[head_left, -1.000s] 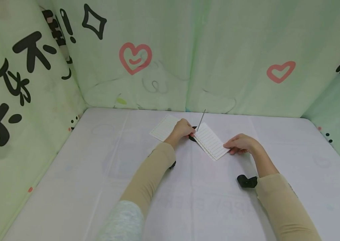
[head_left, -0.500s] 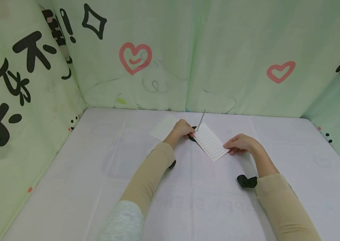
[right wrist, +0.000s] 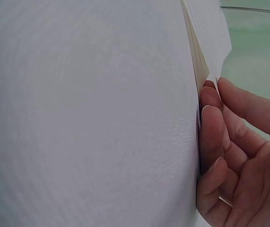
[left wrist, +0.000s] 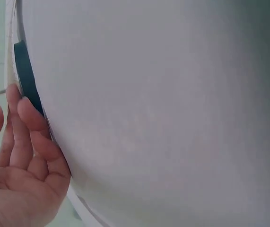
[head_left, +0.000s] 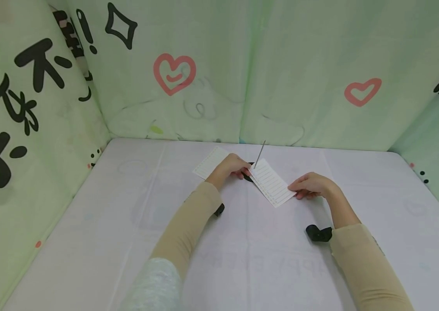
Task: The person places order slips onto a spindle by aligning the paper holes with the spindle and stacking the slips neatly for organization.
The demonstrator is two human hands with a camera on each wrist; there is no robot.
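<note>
In the head view, a ruled white paper sheet [head_left: 273, 185] lies slanted at the middle of the table. A thin upright metal spike [head_left: 260, 154] rises at its upper corner, above a dark round base [head_left: 248, 173]. My right hand [head_left: 312, 185] pinches the sheet's lower right corner between thumb and fingers. The right wrist view shows a second, beige-looking sheet [right wrist: 199, 61] beneath the ruled one. My left hand [head_left: 230, 166] is beside the base and the sheet's upper left corner; in the left wrist view its thumb stands apart from its fingers, with nothing between.
Another printed white sheet [head_left: 211, 160] lies to the left, partly behind my left hand. The table has a white cloth [head_left: 157, 190]. A pale green curtain [head_left: 301, 77] with drawn hearts and black characters hangs behind and at the sides.
My left hand has drawn slightly left, away from the sheet's corner. The sheet's lower end shifted a little earlier, and its underlying edge shows less. My right hand keeps its grip.
</note>
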